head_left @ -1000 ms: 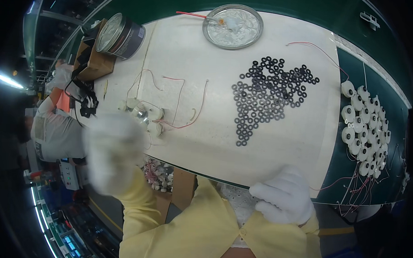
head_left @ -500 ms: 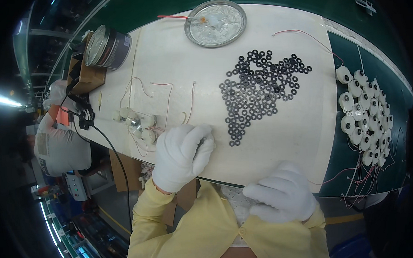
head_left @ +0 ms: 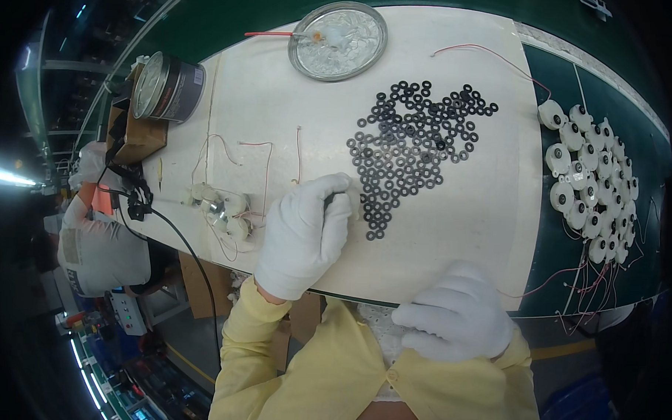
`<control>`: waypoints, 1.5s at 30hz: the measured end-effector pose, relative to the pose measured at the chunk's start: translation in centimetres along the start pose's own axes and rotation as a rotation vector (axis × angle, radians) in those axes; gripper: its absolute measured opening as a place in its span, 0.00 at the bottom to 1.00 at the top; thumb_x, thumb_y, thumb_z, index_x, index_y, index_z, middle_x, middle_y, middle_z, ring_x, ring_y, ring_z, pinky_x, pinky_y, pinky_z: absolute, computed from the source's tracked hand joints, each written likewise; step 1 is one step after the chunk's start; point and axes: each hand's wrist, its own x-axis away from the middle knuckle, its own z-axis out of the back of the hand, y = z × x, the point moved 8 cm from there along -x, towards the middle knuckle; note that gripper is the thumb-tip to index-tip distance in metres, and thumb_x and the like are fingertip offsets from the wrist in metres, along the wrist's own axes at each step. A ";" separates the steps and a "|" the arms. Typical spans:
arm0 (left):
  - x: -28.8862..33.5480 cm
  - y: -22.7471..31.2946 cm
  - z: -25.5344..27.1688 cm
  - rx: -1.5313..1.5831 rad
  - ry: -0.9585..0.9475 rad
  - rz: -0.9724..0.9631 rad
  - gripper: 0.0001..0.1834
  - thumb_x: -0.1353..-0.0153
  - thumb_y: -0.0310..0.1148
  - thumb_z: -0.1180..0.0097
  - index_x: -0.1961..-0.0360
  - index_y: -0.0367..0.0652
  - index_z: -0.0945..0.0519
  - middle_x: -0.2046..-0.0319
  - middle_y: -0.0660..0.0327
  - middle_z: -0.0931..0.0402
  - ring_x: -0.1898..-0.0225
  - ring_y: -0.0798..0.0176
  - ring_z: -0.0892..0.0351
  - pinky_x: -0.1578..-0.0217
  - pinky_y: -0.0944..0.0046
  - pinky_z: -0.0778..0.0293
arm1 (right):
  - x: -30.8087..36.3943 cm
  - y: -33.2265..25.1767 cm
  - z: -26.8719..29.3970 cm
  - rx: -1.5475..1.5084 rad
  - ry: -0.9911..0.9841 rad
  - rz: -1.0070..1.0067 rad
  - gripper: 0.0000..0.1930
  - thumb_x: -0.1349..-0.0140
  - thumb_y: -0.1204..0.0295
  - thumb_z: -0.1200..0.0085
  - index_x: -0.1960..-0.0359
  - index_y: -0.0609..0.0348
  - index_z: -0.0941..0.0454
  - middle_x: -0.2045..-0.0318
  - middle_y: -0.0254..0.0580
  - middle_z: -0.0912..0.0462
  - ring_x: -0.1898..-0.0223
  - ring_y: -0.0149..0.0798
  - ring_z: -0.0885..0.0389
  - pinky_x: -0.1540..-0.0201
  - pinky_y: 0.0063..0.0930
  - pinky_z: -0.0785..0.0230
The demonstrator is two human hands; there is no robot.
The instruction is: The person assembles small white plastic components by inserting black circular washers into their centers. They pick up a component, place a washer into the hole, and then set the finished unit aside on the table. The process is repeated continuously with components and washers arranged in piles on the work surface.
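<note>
My left hand, in a white glove, is over the table just left of the lower tip of a spread of small black rings. Its thumb and fingers are closed in a pinch; what may be between them is hidden. My right hand, also gloved in white, stays by the table's near edge. Its fingers extend loosely leftward, slightly bent, with nothing visible in them. Left of my left hand lies a small group of white round parts with thin red and white wires.
A round metal lid holding clear gel and a red-handled stick lies at the far side. A tin can and cardboard box stand far left. Several white round wired parts cover the green surface at right. A person sits at left.
My left hand has moved slightly away from me, nearer the black rings, still pinched. My right hand has barely moved. The whole view has shifted a little.
</note>
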 end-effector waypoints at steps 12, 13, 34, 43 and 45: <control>-0.1 0.5 0.6 0.109 0.013 -0.095 0.10 0.33 0.20 0.50 0.51 0.40 0.26 0.70 0.60 0.21 0.72 0.58 0.23 0.66 0.59 0.26 | -0.1 -0.1 0.2 0.011 0.018 0.005 0.15 0.46 0.59 0.33 0.57 0.44 0.16 0.72 0.24 0.23 0.73 0.33 0.28 0.66 0.31 0.35; -0.2 0.6 0.6 0.124 0.008 -0.103 0.10 0.32 0.20 0.51 0.51 0.39 0.27 0.71 0.61 0.21 0.74 0.59 0.24 0.68 0.59 0.27 | -0.1 -0.1 0.1 0.011 0.019 0.005 0.15 0.46 0.59 0.33 0.58 0.44 0.16 0.72 0.23 0.23 0.73 0.33 0.28 0.66 0.31 0.36; -1.9 2.7 0.7 -0.290 -0.085 -0.359 0.19 0.40 0.24 0.34 0.48 0.43 0.23 0.54 0.58 0.20 0.56 0.51 0.19 0.53 0.57 0.23 | -0.3 0.1 0.1 0.025 0.038 -0.028 0.10 0.47 0.58 0.34 0.65 0.42 0.17 0.77 0.21 0.25 0.76 0.30 0.29 0.68 0.28 0.38; -2.3 4.3 0.4 -0.544 -0.124 -0.507 0.23 0.45 0.27 0.30 0.48 0.49 0.23 0.59 0.64 0.23 0.58 0.56 0.22 0.56 0.55 0.29 | -0.2 0.2 0.1 0.023 0.070 -0.027 0.11 0.47 0.57 0.34 0.65 0.42 0.17 0.77 0.19 0.24 0.77 0.30 0.28 0.69 0.28 0.38; -2.3 4.3 0.7 -0.596 -0.147 -0.518 0.23 0.46 0.28 0.30 0.49 0.50 0.23 0.60 0.65 0.25 0.59 0.57 0.23 0.58 0.56 0.30 | -0.3 0.1 0.3 0.032 0.079 -0.024 0.11 0.47 0.57 0.33 0.65 0.42 0.17 0.78 0.19 0.25 0.77 0.30 0.29 0.69 0.28 0.38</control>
